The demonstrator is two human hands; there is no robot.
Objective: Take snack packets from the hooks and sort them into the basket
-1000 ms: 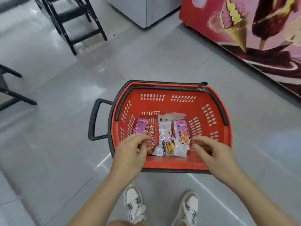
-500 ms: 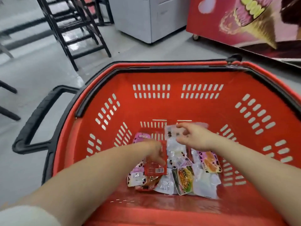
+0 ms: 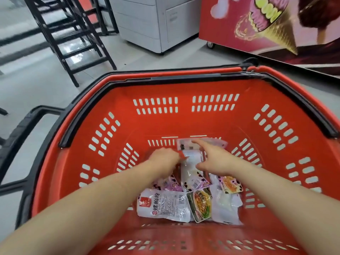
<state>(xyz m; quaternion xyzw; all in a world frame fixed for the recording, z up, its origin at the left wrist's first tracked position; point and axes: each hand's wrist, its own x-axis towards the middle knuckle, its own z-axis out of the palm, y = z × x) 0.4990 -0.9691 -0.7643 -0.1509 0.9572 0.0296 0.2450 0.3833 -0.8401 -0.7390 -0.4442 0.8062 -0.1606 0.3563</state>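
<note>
The red basket (image 3: 184,122) stands on the floor below me, and both my arms reach into it. My left hand (image 3: 163,160) grips a red packet (image 3: 184,157) near the basket's far floor; only a corner of the packet shows. My right hand (image 3: 215,160) is spread, its forefinger touching a white packet (image 3: 211,142) at the far end. Nearer me lie a white packet with a red logo (image 3: 161,205), a noodle-picture packet (image 3: 201,205), a white and purple packet (image 3: 192,173) and a pink and orange packet (image 3: 230,184).
The basket's black pull handle (image 3: 22,129) juts out to the left. A black step ladder (image 3: 73,37) stands at the back left, a grey cabinet (image 3: 147,21) behind the basket, and an ice-cream freezer (image 3: 266,24) at the back right.
My head has dropped closer to the basket. Both hands moved from the near rim down into it; the left hand carried the red packet toward the far end, uncovering the white red-logo packet.
</note>
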